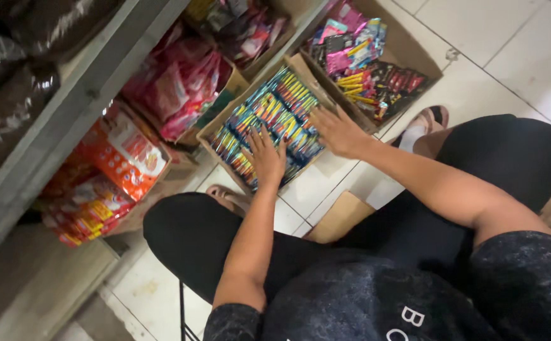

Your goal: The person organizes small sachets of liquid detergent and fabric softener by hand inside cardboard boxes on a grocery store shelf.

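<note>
My left hand (266,155) flat, fingers spread, on sachets (269,117) in box (215,129). My right hand (338,131) open too, pressing sachets at box's right edge. Nothing gripped. Box on floor, just below shelf (67,120). Risk: packed rows buckle or spill over box's low wall if I press unevenly.

The light is soft and a bit dim. The white floor tiles (515,44) look brightest, top right. The shelf (67,120) on the left is dark underneath. The right hand (338,131) looks a little blurry. Shiny packets (275,120) glint.
</note>
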